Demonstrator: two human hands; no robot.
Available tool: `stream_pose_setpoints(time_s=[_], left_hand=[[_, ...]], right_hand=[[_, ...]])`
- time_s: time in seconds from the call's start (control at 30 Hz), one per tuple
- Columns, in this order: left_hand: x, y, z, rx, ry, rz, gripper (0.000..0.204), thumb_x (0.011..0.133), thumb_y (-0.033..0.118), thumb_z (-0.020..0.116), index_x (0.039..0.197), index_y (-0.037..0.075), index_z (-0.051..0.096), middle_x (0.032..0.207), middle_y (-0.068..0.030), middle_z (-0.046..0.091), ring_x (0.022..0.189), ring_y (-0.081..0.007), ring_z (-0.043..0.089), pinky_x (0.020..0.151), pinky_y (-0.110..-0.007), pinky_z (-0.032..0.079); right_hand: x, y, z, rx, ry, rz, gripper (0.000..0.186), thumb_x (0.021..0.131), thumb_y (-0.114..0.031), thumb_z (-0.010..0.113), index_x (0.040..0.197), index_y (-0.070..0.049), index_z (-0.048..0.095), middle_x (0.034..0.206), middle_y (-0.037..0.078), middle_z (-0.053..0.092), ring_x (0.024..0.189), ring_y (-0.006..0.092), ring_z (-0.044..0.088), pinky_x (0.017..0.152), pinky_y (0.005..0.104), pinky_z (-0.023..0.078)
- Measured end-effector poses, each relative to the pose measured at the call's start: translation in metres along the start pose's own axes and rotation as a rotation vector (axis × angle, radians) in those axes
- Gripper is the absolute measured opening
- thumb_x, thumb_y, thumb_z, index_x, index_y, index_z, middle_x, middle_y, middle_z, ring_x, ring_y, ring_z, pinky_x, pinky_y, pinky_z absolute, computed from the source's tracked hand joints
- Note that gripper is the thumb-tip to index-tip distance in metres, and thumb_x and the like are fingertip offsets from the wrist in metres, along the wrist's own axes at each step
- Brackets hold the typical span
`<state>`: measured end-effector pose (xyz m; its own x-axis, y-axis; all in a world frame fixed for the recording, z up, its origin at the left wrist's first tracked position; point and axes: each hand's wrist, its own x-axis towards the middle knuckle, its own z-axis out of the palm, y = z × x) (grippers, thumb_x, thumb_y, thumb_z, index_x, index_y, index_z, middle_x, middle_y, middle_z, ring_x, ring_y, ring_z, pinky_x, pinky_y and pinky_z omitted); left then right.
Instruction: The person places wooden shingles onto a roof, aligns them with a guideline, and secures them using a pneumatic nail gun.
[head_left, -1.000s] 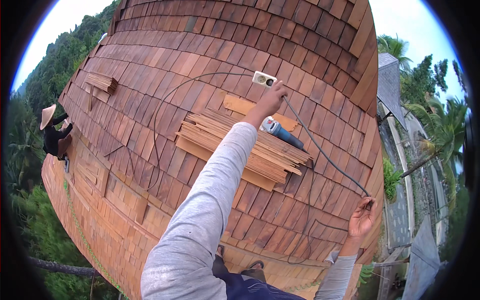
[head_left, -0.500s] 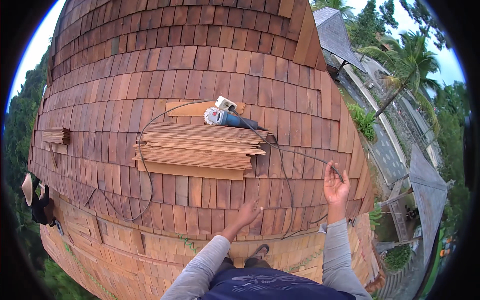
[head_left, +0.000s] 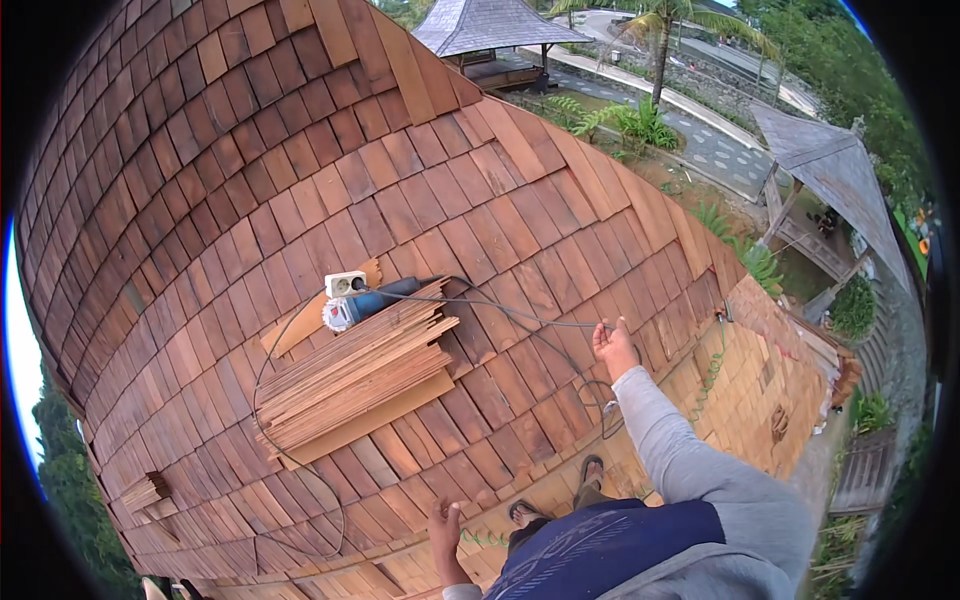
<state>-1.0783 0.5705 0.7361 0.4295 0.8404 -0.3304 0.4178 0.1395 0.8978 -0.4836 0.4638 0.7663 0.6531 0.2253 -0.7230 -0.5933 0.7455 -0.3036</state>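
My right hand [head_left: 615, 345] is raised over the shingled roof, its curled fingers gripping a dark power cable [head_left: 520, 317]. The cable stretches left to a blue angle grinder [head_left: 385, 296] and loops down below the hand. A toothed round blade [head_left: 338, 314] is on the grinder's left end. Beside it sits a white socket block [head_left: 346, 284]. Just below the grinder lies a stack of thin wooden shingles [head_left: 350, 370]. Low in the view, near the roof's lower courses, my left hand [head_left: 443, 525] holds nothing, its thumb and fingers apart.
Overlapping reddish wooden shingles [head_left: 420, 230] cover the sloping, curved roof. A smaller shingle bundle [head_left: 146, 492] rests at the left. My sandalled feet [head_left: 592, 468] stand on a paler lower section, near a coiled green hose [head_left: 710, 375]. The roof edge [head_left: 590, 180] drops toward a garden with pavilions.
My view has turned right, bringing the garden and the roof's right edge further in. The right hand's fingers have curled around the cable. My left hand has drawn back toward my body.
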Motion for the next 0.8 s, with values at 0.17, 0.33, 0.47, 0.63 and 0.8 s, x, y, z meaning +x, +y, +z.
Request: stream_pose_setpoints(time_s=[0.17,0.33,0.47,0.63,0.8], left_hand=[[-0.031,-0.094,-0.094,-0.542,0.272,-0.202,0.055,0.102,0.029,0.066,0.145,-0.003,0.05,0.12,-0.016,0.067,0.098,-0.0262,0.067,0.082,-0.039,0.056],[-0.069,-0.103,-0.12,-0.655,0.456,-0.217,0.044,0.105,0.026,0.06,0.143,0.006,0.051,0.135,-0.0219,0.062,0.114,-0.0396,0.066,0.094,-0.051,0.056],[-0.069,-0.111,-0.088,-0.658,0.259,-0.195,0.048,0.107,0.032,0.06,0.144,0.005,0.049,0.137,-0.0215,0.059,0.12,-0.0422,0.062,0.098,-0.055,0.055],[-0.097,-0.124,-0.042,-0.641,0.101,-0.341,0.049,0.106,0.032,0.061,0.145,0.004,0.048,0.137,-0.0215,0.059,0.121,-0.0419,0.061,0.098,-0.054,0.055],[-0.144,-0.145,-0.04,-0.682,0.144,-0.465,0.05,0.106,0.032,0.062,0.145,0.003,0.048,0.137,-0.0214,0.059,0.121,-0.0417,0.061,0.099,-0.054,0.055]], right_hand=[[-0.011,-0.039,0.175,-0.205,-0.049,-0.476,0.035,0.103,-0.032,0.059,0.122,-0.004,0.05,0.089,0.009,0.067,0.067,0.0188,0.063,0.058,0.0327,0.05],[-0.184,0.145,0.331,-1.654,-1.299,-1.894,0.032,0.099,-0.023,0.058,0.129,-0.015,0.06,0.099,0.015,0.072,0.091,0.041,0.071,0.077,0.0543,0.054],[-0.25,0.269,0.313,-2.464,-1.464,-1.755,0.024,0.089,-0.016,0.064,0.107,-0.01,0.078,0.103,0.012,0.078,0.096,0.0297,0.076,0.08,0.0464,0.058],[-0.199,0.339,0.271,-2.41,-1.378,-1.535,0.023,0.091,-0.021,0.065,0.103,-0.007,0.079,0.105,0.015,0.078,0.1,0.032,0.075,0.083,0.0474,0.057],[-0.207,0.369,0.271,-2.121,-1.162,-0.955,0.031,0.1,-0.026,0.06,0.121,-0.004,0.069,0.118,0.021,0.073,0.113,0.0413,0.068,0.093,0.0557,0.051]])
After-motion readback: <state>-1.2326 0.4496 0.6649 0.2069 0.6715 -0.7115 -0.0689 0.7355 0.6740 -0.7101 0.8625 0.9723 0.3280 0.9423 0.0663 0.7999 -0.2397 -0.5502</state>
